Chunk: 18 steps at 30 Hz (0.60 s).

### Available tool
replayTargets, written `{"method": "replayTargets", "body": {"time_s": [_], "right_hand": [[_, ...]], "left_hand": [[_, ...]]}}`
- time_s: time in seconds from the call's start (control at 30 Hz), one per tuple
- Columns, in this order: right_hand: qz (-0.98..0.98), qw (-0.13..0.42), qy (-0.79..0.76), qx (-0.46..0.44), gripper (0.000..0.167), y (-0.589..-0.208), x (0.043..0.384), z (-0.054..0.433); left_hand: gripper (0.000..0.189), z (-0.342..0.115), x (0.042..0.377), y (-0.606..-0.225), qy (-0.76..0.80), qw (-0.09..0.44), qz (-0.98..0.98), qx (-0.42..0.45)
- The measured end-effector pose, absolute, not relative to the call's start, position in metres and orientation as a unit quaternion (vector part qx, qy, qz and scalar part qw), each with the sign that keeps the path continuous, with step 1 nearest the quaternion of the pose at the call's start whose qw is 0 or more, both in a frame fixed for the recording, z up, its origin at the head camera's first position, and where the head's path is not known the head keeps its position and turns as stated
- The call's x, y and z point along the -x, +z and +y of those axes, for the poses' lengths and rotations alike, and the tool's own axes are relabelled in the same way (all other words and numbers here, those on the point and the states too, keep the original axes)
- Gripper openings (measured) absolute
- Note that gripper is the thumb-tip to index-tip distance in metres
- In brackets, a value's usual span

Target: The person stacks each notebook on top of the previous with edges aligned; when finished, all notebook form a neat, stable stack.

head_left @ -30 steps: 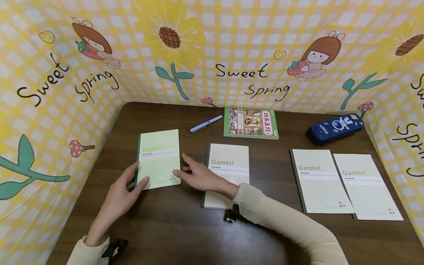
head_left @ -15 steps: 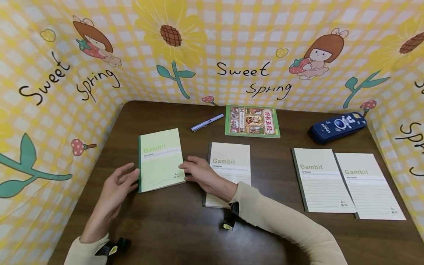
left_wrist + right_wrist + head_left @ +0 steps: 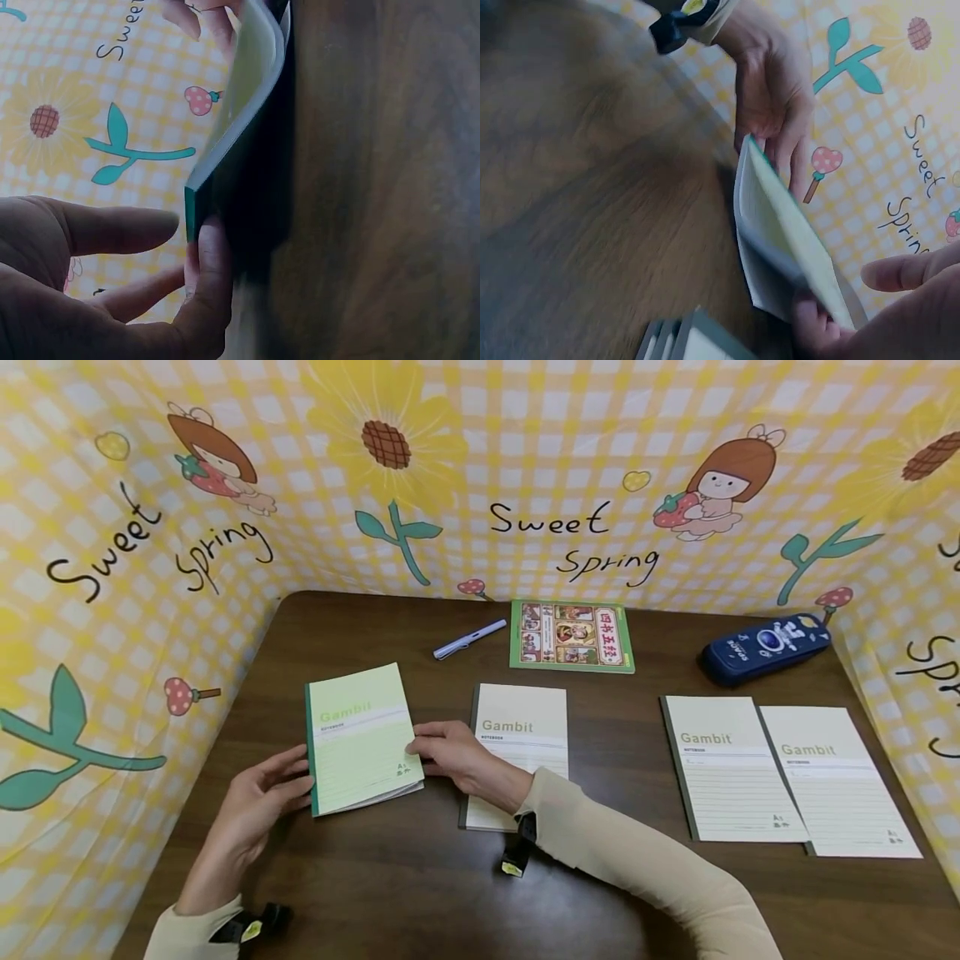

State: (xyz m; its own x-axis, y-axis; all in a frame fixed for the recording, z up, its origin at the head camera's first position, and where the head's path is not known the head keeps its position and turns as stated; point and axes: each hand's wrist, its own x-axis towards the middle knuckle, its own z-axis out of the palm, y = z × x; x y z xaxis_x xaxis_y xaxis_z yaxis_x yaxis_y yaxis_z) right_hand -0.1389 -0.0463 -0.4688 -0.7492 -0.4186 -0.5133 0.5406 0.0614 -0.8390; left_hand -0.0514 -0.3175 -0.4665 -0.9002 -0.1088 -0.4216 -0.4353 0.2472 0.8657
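A pale green Gambit notebook (image 3: 363, 735) with a dark green spine is tilted at the left, its lower pages slightly fanned. My left hand (image 3: 258, 802) holds it by the spine, the thumb nearest its bottom corner. In the left wrist view, fingertips (image 3: 214, 251) are right at the green spine, while another finger stretches beside it. My right hand (image 3: 465, 760) grips the notebook's right edge, a digit overlapping the cover. The right wrist view shows the pages hanging apart near those fingers, with one finger (image 3: 896, 272) off the cover. Some fingertips are hidden by the notebook.
A cream notebook (image 3: 521, 710) lies partly under my right hand. Two more, a middle-right notebook (image 3: 727, 785) and a far-right notebook (image 3: 847, 793), lie side by side. Behind are a lilac pen (image 3: 469, 639), a green-bordered book (image 3: 572, 637) and a blue pencil case (image 3: 765, 649).
The green notebook has come nearer and turned, its lower edge fanning open. My left thumb has left the cover for the spine; my right hand has closed on the right edge.
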Motion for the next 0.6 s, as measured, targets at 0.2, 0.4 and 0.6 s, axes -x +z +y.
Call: {"method": "replayTargets", "body": {"time_s": [0.2, 0.4, 0.6], "right_hand": [[0.635, 0.338, -0.694, -0.025, 0.049, -0.473, 0.139, -0.046], [0.631, 0.332, -0.701, 0.003, 0.052, -0.472, 0.138, -0.041], [0.628, 0.318, -0.71, 0.017, 0.053, -0.466, 0.136, -0.029]], "left_hand": [[0.072, -0.32, 0.045, -0.468, 0.624, 0.125, 0.75, 0.179], [0.074, -0.319, 0.041, -0.458, 0.659, 0.099, 0.725, 0.175], [0.072, -0.311, 0.04, -0.446, 0.665, 0.082, 0.726, 0.154]]}}
